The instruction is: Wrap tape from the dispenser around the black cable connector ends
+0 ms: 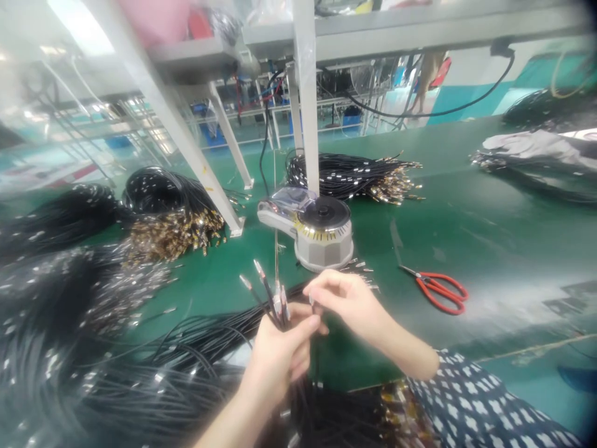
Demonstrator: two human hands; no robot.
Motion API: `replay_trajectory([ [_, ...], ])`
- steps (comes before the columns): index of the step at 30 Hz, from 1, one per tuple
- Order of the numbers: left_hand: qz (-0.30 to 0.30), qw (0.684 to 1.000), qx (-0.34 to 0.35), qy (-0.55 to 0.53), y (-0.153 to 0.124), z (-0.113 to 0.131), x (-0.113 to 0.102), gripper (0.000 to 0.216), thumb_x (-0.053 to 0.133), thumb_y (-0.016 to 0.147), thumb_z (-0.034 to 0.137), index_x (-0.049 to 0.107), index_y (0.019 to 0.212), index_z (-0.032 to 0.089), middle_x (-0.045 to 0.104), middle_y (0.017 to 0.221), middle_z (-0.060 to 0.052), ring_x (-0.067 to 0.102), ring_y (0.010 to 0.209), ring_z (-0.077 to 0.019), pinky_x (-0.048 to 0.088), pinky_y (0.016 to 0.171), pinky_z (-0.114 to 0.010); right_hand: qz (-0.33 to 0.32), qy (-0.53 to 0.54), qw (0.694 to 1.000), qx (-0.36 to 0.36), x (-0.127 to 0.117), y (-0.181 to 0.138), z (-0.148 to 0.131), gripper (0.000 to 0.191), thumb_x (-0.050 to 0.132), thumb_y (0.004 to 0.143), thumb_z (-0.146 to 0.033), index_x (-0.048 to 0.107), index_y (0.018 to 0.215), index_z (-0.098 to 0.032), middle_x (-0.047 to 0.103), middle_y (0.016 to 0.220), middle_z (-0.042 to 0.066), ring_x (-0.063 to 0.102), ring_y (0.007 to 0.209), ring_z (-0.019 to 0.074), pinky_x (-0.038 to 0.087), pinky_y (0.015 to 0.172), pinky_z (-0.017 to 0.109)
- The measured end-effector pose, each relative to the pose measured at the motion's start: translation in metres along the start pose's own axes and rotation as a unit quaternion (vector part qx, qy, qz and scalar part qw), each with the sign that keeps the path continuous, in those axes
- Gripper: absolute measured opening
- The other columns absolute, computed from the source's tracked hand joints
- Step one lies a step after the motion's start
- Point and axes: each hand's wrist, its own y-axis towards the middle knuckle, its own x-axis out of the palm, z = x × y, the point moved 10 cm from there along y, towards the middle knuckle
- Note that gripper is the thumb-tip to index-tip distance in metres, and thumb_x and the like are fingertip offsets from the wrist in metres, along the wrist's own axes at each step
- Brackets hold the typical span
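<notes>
My left hand (280, 354) is closed around a small bunch of thin black wires (270, 298) whose metal-tipped ends stick up and fan out above my fingers. My right hand (345, 302) is just to the right of them, fingers curled in a pinch on one wire end near the bunch. Both hands hover over the green table (489, 236), in front of a grey tape dispenser (317, 233). The wires trail down towards my lap.
Red-handled scissors (438, 291) lie right of the dispenser. Bundles of black wires with brass terminals (172, 230) lie left, another bundle (364, 177) behind the dispenser, and loose wires (93, 348) cover the near left. White frame legs (308, 93) stand on the table.
</notes>
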Motion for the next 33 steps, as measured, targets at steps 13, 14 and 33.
replay_trajectory([
  [13,0.025,0.999,0.016,-0.029,0.020,-0.002,-0.023,0.031,0.082,0.063,0.034,0.061,0.065,0.011,0.064,0.056,-0.003,0.026,0.030,0.0020,0.021,0.028,-0.013,0.212,-0.038,0.976,-0.016,-0.095,0.043,-0.016,0.039,0.070,0.070,-0.049,0.071,0.074,-0.010,0.061,0.057,0.002,0.048,0.041,0.0072,0.032,0.041,0.020],
  [14,0.027,0.999,0.013,-0.034,0.019,-0.003,-0.023,0.032,0.083,0.062,0.034,0.061,0.065,0.011,0.064,0.056,-0.003,0.025,0.030,0.0020,0.020,0.028,-0.013,0.212,-0.041,0.976,-0.020,-0.093,0.046,-0.020,0.038,0.070,0.070,-0.049,0.070,0.071,-0.010,0.060,0.055,0.001,0.047,0.040,0.0071,0.032,0.040,0.020],
  [33,-0.007,0.999,0.009,-0.039,0.016,-0.005,-0.012,0.027,0.079,0.068,0.029,0.059,0.062,0.012,0.062,0.053,-0.002,0.024,0.030,0.0018,0.019,0.029,-0.014,0.249,-0.049,0.962,-0.095,-0.081,0.043,-0.031,0.030,0.075,0.070,-0.038,0.058,0.082,-0.017,0.074,0.072,0.004,0.058,0.044,0.0095,0.039,0.044,0.020],
])
